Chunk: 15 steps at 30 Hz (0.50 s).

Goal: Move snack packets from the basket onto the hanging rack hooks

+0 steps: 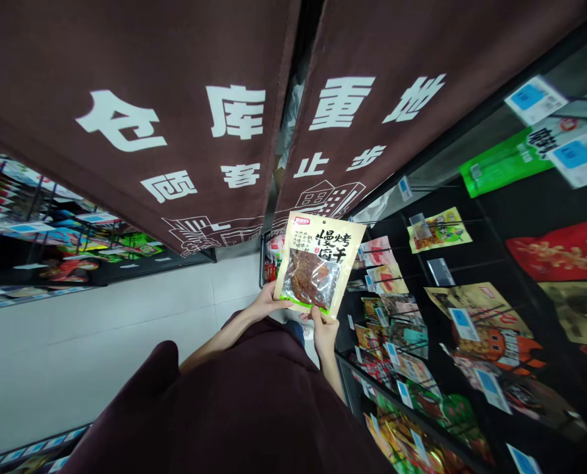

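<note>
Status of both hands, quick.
Left hand: closed on the lower-left corner of the cream packet.
Right hand: closed on the same packet's bottom edge, toward its right corner.

left forearm and right forearm, both bare and stretched forward, the left slanting inward, left hand and right hand near each other but apart, both in a pinching hold, left thumb and right thumb in front, other fingers mostly hidden behind
</note>
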Each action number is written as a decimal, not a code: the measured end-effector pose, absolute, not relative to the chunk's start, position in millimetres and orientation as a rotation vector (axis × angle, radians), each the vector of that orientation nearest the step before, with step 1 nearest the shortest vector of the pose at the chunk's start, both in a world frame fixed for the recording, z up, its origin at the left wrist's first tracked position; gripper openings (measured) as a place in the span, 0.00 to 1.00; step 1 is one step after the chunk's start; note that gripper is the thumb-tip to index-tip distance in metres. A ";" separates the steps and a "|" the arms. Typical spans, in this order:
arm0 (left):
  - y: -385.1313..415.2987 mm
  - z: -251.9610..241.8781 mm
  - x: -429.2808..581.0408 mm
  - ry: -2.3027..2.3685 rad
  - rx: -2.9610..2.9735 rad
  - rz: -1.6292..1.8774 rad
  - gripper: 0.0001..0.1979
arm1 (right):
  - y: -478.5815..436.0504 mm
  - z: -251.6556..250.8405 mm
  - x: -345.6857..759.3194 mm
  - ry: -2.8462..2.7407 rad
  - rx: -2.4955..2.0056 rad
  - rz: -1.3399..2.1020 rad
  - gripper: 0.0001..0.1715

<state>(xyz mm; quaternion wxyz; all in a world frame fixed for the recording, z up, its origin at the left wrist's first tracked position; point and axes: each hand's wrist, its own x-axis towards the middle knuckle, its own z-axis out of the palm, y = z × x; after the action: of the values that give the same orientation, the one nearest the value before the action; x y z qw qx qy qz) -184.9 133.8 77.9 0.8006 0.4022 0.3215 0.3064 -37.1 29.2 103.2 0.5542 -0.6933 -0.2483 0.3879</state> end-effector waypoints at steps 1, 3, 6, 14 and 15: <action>133.3 77.5 -185.7 0.684 0.859 0.665 0.30 | 28.8 103.4 -37.9 -0.591 -1.643 0.917 0.28; 132.4 77.1 -187.1 0.677 0.855 0.677 0.31 | 27.9 103.9 -39.3 -0.606 -1.653 0.917 0.29; 131.5 76.5 -188.5 0.681 0.853 0.678 0.31 | 27.3 104.8 -40.6 -0.622 -1.667 0.909 0.28; 131.3 75.5 -187.8 0.695 0.874 0.660 0.27 | 25.7 99.2 -40.3 -0.614 -1.667 0.902 0.27; 131.4 76.0 -187.5 0.697 0.873 0.657 0.27 | 25.4 98.4 -40.3 -0.606 -1.665 0.906 0.27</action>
<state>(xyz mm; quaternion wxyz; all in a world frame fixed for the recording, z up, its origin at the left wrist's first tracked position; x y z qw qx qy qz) -187.5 131.4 76.0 0.7973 0.4064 0.3248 0.3060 -40.3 25.4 98.4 0.5445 -0.7017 -0.2554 0.3820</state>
